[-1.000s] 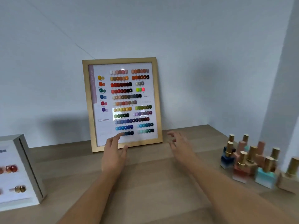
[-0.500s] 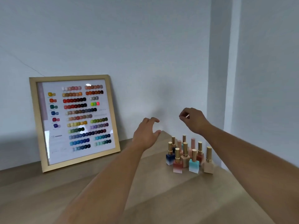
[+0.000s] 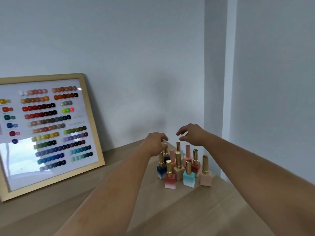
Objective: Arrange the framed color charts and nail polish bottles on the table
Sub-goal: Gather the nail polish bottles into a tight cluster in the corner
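Forearms, both bare, reach in from the bottom edge across the pale wooden desk (image 3: pixel 196 210) toward its far right corner. Upright and packed closely together there is the cluster of nail polish bottles (image 3: pixel 179 166), most with gold caps and a couple with pink ones. At its front stand a pink-red bottle (image 3: pixel 170 182), a turquoise bottle (image 3: pixel 188 179) fading to white and a beige bottle (image 3: pixel 205 178); just behind on the left is a navy bottle (image 3: pixel 161 171). Over the back of the group, the left hand (image 3: pixel 156 143) has its fingers curled downward right at the gold cap of a rear bottle, and I cannot tell whether they pinch it or only hover. Just beside it, the right hand (image 3: pixel 192 134) hangs above the tallest caps with thumb and fingers curved and apart, gripping nothing and clear of the bottles. Farther back and well to the left, the framed color chart (image 3: pixel 51 133) rests its lower edge on the desk and leans tilted against the grey wall (image 3: pixel 136 48); its gold frame holds rows of colored swatches under reflective glass, and its left side is cut off by the picture edge
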Demonstrator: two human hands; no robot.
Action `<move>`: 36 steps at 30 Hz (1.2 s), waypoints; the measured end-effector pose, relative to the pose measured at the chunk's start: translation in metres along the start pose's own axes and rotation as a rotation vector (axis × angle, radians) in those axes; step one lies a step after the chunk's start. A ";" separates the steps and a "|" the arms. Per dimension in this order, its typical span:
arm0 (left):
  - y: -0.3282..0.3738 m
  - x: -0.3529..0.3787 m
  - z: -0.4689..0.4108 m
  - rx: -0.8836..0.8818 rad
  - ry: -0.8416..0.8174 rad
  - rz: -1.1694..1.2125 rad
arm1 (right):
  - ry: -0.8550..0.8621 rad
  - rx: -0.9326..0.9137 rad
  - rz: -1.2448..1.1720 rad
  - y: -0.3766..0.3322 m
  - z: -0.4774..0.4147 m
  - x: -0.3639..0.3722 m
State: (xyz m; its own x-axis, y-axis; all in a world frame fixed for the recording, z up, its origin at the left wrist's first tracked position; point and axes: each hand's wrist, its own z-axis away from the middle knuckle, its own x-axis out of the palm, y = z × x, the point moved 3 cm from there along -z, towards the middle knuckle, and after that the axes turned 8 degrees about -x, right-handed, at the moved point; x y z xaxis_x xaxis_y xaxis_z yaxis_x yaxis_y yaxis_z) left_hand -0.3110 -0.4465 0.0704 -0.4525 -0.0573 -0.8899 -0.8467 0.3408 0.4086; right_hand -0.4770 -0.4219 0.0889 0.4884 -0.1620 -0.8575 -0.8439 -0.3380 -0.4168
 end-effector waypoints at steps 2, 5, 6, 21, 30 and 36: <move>-0.002 0.004 -0.006 -0.006 -0.016 0.009 | -0.052 -0.004 0.025 0.002 -0.006 0.003; -0.003 0.007 -0.012 -0.003 -0.007 0.020 | -0.114 -0.018 0.026 0.006 -0.012 0.008; -0.003 0.007 -0.013 -0.001 -0.002 0.024 | -0.129 -0.023 0.019 0.006 -0.013 0.009; -0.032 -0.019 -0.012 -0.020 0.048 -0.053 | -0.176 -0.207 0.006 -0.027 -0.030 0.006; -0.073 -0.039 -0.002 -0.100 0.085 -0.084 | -0.581 -0.279 0.079 -0.084 -0.027 0.033; -0.082 -0.037 0.000 -0.104 0.088 -0.062 | -0.574 -0.247 0.127 -0.082 -0.031 0.045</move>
State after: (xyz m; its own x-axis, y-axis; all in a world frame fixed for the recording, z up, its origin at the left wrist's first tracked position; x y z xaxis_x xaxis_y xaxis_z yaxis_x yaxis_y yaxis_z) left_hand -0.2244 -0.4722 0.0699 -0.4175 -0.1593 -0.8946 -0.8961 0.2354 0.3763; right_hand -0.3791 -0.4305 0.0940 0.1336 0.2844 -0.9493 -0.7777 -0.5637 -0.2783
